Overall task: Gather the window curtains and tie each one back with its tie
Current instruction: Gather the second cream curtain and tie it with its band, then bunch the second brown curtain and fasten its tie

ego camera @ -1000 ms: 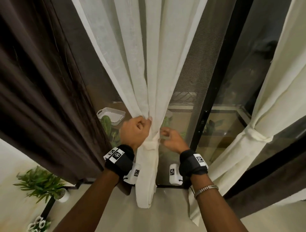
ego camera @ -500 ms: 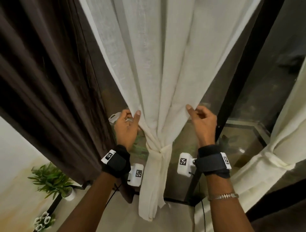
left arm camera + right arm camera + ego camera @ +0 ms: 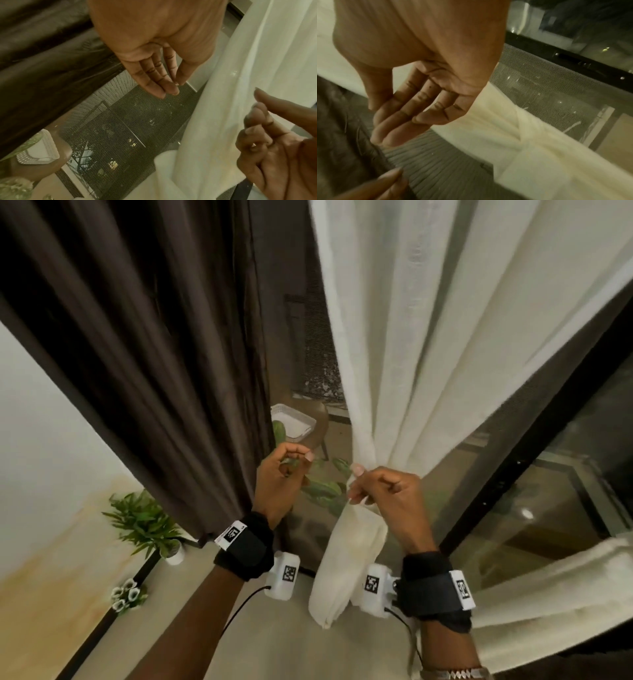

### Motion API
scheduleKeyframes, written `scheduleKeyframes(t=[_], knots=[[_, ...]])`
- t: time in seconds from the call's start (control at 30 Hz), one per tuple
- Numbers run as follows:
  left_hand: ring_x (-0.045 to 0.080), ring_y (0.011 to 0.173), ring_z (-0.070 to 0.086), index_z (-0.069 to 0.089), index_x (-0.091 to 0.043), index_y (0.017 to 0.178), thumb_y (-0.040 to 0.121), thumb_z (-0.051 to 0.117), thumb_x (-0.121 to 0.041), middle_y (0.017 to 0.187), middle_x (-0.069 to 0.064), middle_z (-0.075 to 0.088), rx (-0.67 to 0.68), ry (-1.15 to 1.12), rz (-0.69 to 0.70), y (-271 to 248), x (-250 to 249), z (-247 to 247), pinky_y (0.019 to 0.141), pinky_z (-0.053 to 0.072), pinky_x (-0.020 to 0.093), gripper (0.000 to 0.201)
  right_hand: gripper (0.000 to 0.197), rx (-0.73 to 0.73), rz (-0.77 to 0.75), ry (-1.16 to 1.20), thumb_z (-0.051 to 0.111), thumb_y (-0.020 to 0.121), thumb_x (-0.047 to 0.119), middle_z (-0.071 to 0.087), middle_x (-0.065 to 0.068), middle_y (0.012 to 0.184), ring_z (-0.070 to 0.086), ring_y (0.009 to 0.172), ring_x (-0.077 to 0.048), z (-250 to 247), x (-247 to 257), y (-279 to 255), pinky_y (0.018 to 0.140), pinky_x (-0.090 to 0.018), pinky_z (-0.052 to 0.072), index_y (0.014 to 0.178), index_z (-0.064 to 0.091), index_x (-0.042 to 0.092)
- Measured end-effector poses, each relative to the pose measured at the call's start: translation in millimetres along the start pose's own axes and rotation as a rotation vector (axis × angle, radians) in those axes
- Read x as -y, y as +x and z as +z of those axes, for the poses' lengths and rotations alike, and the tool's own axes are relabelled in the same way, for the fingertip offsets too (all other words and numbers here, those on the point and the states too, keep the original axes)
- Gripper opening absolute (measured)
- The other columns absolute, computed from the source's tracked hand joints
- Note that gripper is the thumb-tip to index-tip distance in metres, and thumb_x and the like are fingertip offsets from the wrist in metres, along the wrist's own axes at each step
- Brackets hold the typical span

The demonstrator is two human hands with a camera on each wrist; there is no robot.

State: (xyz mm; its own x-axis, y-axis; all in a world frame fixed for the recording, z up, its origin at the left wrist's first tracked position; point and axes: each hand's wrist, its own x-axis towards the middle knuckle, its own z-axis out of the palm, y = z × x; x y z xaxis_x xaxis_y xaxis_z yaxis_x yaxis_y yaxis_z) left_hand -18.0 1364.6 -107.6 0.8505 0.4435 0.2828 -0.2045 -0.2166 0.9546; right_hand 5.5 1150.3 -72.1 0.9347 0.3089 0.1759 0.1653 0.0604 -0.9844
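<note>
The white sheer curtain [image 3: 411,337] hangs gathered into a narrow bunch, with its tail [image 3: 346,563] dropping below. My right hand [image 3: 373,491] is in front of the gathered spot and hides the tie in the head view. The right wrist view shows this hand [image 3: 402,115] relaxed and empty, with the cream curtain and its tie band [image 3: 520,146] behind it. My left hand [image 3: 284,474] hovers free between the white curtain and the dark brown curtain [image 3: 137,354]; its fingers [image 3: 163,81] are loose and hold nothing. The brown curtain hangs untied. A second white curtain [image 3: 548,587] shows at the lower right.
A black door frame [image 3: 513,467] and glass stand right of the white curtain, with a mesh screen [image 3: 318,354] behind it. Outside the glass lies a white basket [image 3: 291,422]. A potted plant [image 3: 147,525] and white flowers [image 3: 128,597] stand on the floor at the left.
Both hands have let go of the white curtain's edges. The left hand moved away left and hangs free; the right hand dropped to the tied spot. The view has swung left.
</note>
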Motion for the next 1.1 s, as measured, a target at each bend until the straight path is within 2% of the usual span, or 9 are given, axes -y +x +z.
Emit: scheduleKeyframes(t=[0.13, 0.23, 0.3, 0.4, 0.53, 0.6, 0.73, 0.97, 1.1], knots=[[0.031, 0.075, 0.071, 0.072, -0.019, 0.101, 0.102, 0.072, -0.016, 0.091, 0.009, 0.076, -0.027, 0.016, 0.030, 16.9, 5.8, -57.8, 0.068, 0.063, 0.046, 0.003, 0.021, 0.084, 0.033, -0.083, 0.074, 0.098, 0.017, 0.081, -0.013, 0.084, 0.074, 0.070, -0.017, 87.8, -9.5, 10.8, 0.074, -0.028, 0.060, 0.085, 0.079, 0.001], [0.021, 0.061, 0.066, 0.072, -0.014, 0.098, 0.100, 0.073, -0.010, 0.080, 0.014, 0.075, -0.093, 0.013, 0.085, 28.2, 5.1, -101.4, 0.060, 0.059, 0.035, 0.004, 0.015, 0.042, 0.029, -0.131, 0.077, 0.096, 0.027, 0.081, -0.004, 0.089, 0.077, 0.081, -0.019, 134.8, -6.7, 25.1, 0.085, -0.042, 0.063, 0.091, 0.081, 0.014], [0.019, 0.056, 0.064, 0.072, -0.012, 0.095, 0.099, 0.073, -0.007, 0.075, 0.014, 0.074, -0.140, 0.019, 0.103, 37.9, 7.3, -135.7, 0.056, 0.056, 0.032, 0.007, 0.017, -0.039, -0.010, -0.138, 0.083, 0.091, 0.031, 0.081, 0.005, 0.099, 0.076, 0.096, -0.011, 164.7, 3.9, 36.2, 0.091, -0.033, 0.063, 0.103, 0.080, 0.020], [0.022, 0.057, 0.064, 0.070, -0.020, 0.090, 0.098, 0.075, -0.011, 0.072, 0.012, 0.072, -0.203, 0.042, 0.112, 55.1, 12.8, -172.2, 0.057, 0.055, 0.037, 0.013, 0.067, -0.202, -0.066, -0.114, 0.090, 0.080, 0.041, 0.067, 0.020, 0.133, 0.060, 0.119, 0.009, 197.9, 23.5, 49.4, 0.092, -0.011, 0.054, 0.140, 0.060, 0.034], [0.011, 0.066, 0.063, 0.061, -0.039, 0.100, 0.088, 0.086, -0.031, 0.085, -0.006, 0.069, -0.381, 0.104, 0.073, 94.8, 19.3, -203.9, 0.070, 0.058, 0.036, 0.029, 0.133, -0.192, -0.032, -0.287, 0.090, 0.068, 0.067, 0.015, 0.011, 0.175, 0.020, 0.157, -0.004, 232.0, 23.1, 86.3, 0.125, -0.031, 0.023, 0.165, 0.001, 0.047], [0.012, 0.081, 0.065, 0.055, -0.039, 0.114, 0.079, 0.090, -0.046, 0.105, -0.007, 0.065, -0.422, 0.144, 0.043, 119.0, 23.5, -217.6, 0.078, 0.060, 0.036, 0.050, 0.120, -0.156, 0.031, -0.323, 0.082, 0.077, 0.069, 0.022, 0.007, 0.174, 0.025, 0.158, -0.012, 240.1, 12.2, 107.0, 0.129, -0.038, 0.023, 0.163, 0.002, 0.048], [0.013, 0.109, 0.060, 0.048, -0.033, 0.131, 0.072, 0.084, -0.069, 0.123, -0.009, 0.056, -0.346, 0.336, 0.015, 153.1, 30.9, -225.6, 0.091, 0.054, 0.035, 0.078, 0.055, -0.145, 0.107, -0.303, 0.044, 0.103, 0.066, 0.058, 0.008, 0.150, 0.053, 0.142, -0.020, 244.9, -0.9, 109.8, 0.121, -0.050, 0.040, 0.152, 0.049, 0.040], [0.022, 0.083, 0.073, 0.062, -0.017, 0.128, 0.098, 0.075, -0.025, 0.091, -0.003, 0.069, -0.267, 0.275, 0.062, 180.7, 50.9, -228.6, 0.084, 0.063, 0.047, 0.034, 0.072, -0.308, -0.053, -0.323, 0.038, 0.099, 0.076, 0.045, 0.010, 0.162, 0.042, 0.150, -0.016, 278.0, 6.6, 123.8, 0.126, -0.053, 0.034, 0.160, 0.034, 0.040], [0.016, 0.081, 0.073, 0.064, -0.032, 0.116, 0.099, 0.067, -0.035, 0.090, -0.010, 0.072, -0.169, 0.365, 0.222, 152.4, 55.9, -223.7, 0.078, 0.063, 0.039, 0.018, 0.077, -0.222, -0.151, -0.243, 0.055, 0.095, 0.074, 0.045, 0.016, 0.160, 0.042, 0.146, -0.004, 304.6, 31.1, 138.2, 0.127, -0.039, 0.033, 0.160, 0.034, 0.039]])
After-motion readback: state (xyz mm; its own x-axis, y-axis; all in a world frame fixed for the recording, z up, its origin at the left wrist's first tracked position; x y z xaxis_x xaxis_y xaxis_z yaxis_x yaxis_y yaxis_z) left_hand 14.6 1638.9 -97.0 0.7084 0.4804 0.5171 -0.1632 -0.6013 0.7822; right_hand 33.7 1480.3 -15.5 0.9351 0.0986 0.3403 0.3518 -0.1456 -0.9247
